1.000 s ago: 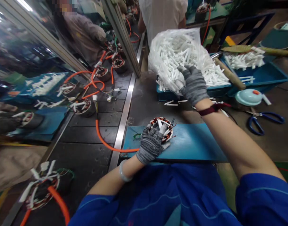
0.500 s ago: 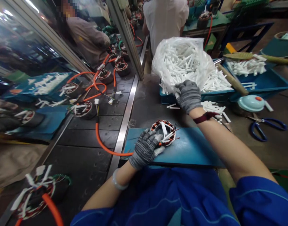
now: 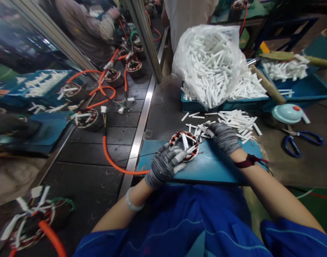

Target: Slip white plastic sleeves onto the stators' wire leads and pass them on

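A motor stator [image 3: 174, 137], a ring with red-brown copper windings, rests on a blue board [image 3: 217, 167] in front of me. White sleeves and loose lead ends stick out of it. My left hand [image 3: 165, 165], in a grey striped glove, grips its near left side, fingers over the rim and leads. To the right, my gloved right hand [image 3: 224, 137] has its fingers drawn together at the near edge of scattered white sleeves [image 3: 235, 119], close to the stator's dark lead ends. What lies between those fingertips is too small to make out.
Behind stands a clear plastic bag [image 3: 210, 67] of white sleeves over blue bins [image 3: 300, 89]. Blue-handled scissors [image 3: 293, 142] and a light-blue round container [image 3: 287, 113] lie right. Left, a conveyor [image 3: 99, 160] carries more stators with orange cables [image 3: 110, 157]; co-workers sit beyond.
My right hand has left the plastic bag and come down towards me, near the stator. The bag's front now sags lower, and more sleeves lie on the table. My left hand stays on the stator.
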`<action>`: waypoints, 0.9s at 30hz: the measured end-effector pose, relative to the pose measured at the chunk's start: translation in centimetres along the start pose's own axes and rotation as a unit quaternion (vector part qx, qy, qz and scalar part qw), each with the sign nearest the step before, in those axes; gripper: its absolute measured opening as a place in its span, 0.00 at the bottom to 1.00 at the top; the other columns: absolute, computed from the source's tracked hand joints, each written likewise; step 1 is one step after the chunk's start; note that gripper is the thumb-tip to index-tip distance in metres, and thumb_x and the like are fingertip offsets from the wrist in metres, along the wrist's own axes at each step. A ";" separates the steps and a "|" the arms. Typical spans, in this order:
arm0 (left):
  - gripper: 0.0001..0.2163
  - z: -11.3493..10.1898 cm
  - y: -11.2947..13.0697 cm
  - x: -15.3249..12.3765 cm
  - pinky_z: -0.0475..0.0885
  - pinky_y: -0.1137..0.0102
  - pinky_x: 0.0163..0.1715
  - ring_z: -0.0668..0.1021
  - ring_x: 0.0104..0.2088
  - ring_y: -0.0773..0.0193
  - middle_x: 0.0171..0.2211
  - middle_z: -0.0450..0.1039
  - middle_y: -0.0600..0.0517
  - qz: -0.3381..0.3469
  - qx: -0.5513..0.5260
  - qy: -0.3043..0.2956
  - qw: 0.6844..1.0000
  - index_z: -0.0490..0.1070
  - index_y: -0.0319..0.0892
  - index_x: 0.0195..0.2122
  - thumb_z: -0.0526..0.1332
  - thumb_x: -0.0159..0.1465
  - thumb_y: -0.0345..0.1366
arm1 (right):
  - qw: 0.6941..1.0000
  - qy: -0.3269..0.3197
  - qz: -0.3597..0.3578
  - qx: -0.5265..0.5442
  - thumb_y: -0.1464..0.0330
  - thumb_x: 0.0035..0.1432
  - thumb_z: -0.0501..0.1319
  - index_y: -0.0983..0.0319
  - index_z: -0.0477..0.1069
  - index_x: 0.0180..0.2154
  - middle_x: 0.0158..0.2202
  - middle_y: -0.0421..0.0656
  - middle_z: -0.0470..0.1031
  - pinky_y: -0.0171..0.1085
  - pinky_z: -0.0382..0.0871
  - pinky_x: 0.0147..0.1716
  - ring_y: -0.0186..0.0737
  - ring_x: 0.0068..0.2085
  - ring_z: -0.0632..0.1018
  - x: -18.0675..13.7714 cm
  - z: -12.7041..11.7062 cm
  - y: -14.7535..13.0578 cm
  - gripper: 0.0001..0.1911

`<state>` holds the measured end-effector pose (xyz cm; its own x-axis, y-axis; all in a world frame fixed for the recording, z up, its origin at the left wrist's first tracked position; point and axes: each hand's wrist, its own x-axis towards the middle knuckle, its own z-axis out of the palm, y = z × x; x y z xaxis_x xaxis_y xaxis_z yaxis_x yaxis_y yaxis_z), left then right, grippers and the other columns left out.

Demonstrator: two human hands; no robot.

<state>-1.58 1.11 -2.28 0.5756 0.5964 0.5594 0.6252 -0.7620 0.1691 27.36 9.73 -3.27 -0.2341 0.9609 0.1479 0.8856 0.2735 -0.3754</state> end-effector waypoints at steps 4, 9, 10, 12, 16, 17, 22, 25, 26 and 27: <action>0.18 -0.1 0.2 0.4 0.76 0.61 0.52 0.82 0.45 0.59 0.44 0.81 0.49 0.021 0.031 -0.042 0.998 0.71 0.46 0.62 0.63 0.71 0.34 | 0.998 -0.049 -0.032 -0.034 0.59 0.71 0.54 0.62 0.79 0.55 0.47 0.54 0.83 0.49 0.70 0.54 0.55 0.50 0.79 -0.6 -0.4 -0.7 0.22; 0.21 -0.2 0.3 0.9 0.74 0.62 0.45 0.80 0.41 0.59 0.40 0.79 0.49 0.046 0.060 -0.037 0.996 0.72 0.48 0.62 0.64 0.69 0.31 | 0.998 -0.045 -0.018 -0.045 0.62 0.69 0.57 0.63 0.80 0.53 0.49 0.54 0.81 0.51 0.70 0.55 0.56 0.51 0.79 -1.1 0.0 -0.2 0.19; 0.20 -0.2 0.4 1.0 0.74 0.63 0.44 0.80 0.41 0.59 0.40 0.79 0.49 0.046 0.055 -0.031 0.997 0.72 0.47 0.62 0.64 0.69 0.31 | 0.999 -0.036 -0.010 -0.039 0.62 0.69 0.57 0.63 0.80 0.52 0.49 0.54 0.82 0.50 0.71 0.54 0.55 0.50 0.79 -1.3 -0.1 0.1 0.18; 0.19 -0.1 0.5 1.0 0.73 0.63 0.44 0.80 0.41 0.60 0.40 0.79 0.49 0.037 0.045 -0.020 0.998 0.73 0.47 0.61 0.64 0.69 0.32 | 1.000 -0.007 0.012 -0.025 0.63 0.69 0.57 0.64 0.80 0.51 0.47 0.53 0.83 0.48 0.73 0.52 0.53 0.48 0.81 -1.6 -0.4 0.9 0.18; 0.18 0.1 0.7 0.9 0.73 0.63 0.44 0.80 0.41 0.59 0.40 0.79 0.49 0.022 0.043 -0.002 0.999 0.73 0.46 0.61 0.64 0.70 0.33 | 0.998 0.044 0.039 0.000 0.62 0.68 0.56 0.64 0.79 0.49 0.43 0.53 0.83 0.50 0.75 0.49 0.54 0.45 0.82 -2.7 -1.2 1.2 0.17; 0.18 0.1 0.7 0.8 0.74 0.63 0.45 0.80 0.41 0.59 0.40 0.79 0.48 0.019 0.043 -0.001 0.999 0.72 0.45 0.61 0.63 0.70 0.34 | 0.997 0.066 0.046 0.020 0.61 0.68 0.57 0.63 0.78 0.49 0.43 0.53 0.83 0.51 0.75 0.49 0.53 0.45 0.82 -3.2 -1.4 0.8 0.17; 0.15 -0.1 0.6 0.9 0.75 0.64 0.44 0.81 0.42 0.59 0.41 0.81 0.49 0.019 -0.001 0.011 1.000 0.71 0.44 0.57 0.64 0.69 0.31 | 0.949 0.151 0.045 0.273 0.60 0.64 0.64 0.57 0.77 0.45 0.42 0.45 0.84 0.45 0.78 0.46 0.46 0.42 0.83 -6.7 -2.8 -2.4 0.10; 0.14 -0.3 0.6 1.2 0.75 0.64 0.41 0.81 0.40 0.59 0.41 0.81 0.49 0.028 -0.012 0.016 0.999 0.71 0.42 0.54 0.65 0.68 0.29 | 0.920 0.080 0.029 0.382 0.63 0.62 0.66 0.55 0.79 0.41 0.39 0.41 0.85 0.42 0.80 0.45 0.43 0.40 0.84 -8.0 -3.5 -3.9 0.06; 0.14 -0.3 0.7 1.2 0.75 0.64 0.40 0.81 0.39 0.59 0.41 0.81 0.49 0.026 -0.011 0.015 0.999 0.71 0.42 0.54 0.65 0.68 0.29 | 0.913 0.055 0.031 0.403 0.64 0.62 0.66 0.55 0.80 0.40 0.38 0.40 0.85 0.41 0.80 0.45 0.42 0.40 0.84 -8.1 -3.6 -4.1 0.06; 0.13 -0.3 0.7 1.3 0.75 0.64 0.40 0.81 0.39 0.59 0.40 0.81 0.49 0.023 -0.009 0.016 1.000 0.71 0.43 0.54 0.65 0.68 0.30 | 0.904 0.037 0.034 0.424 0.65 0.61 0.67 0.55 0.80 0.40 0.38 0.40 0.85 0.41 0.80 0.44 0.41 0.40 0.85 -8.2 -3.6 -4.3 0.05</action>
<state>-0.59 1.28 -1.19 0.5869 0.5519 0.5924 0.5887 -0.7932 0.1557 26.92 0.57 0.40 -0.1348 0.9799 0.1470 0.2635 0.1785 -0.9480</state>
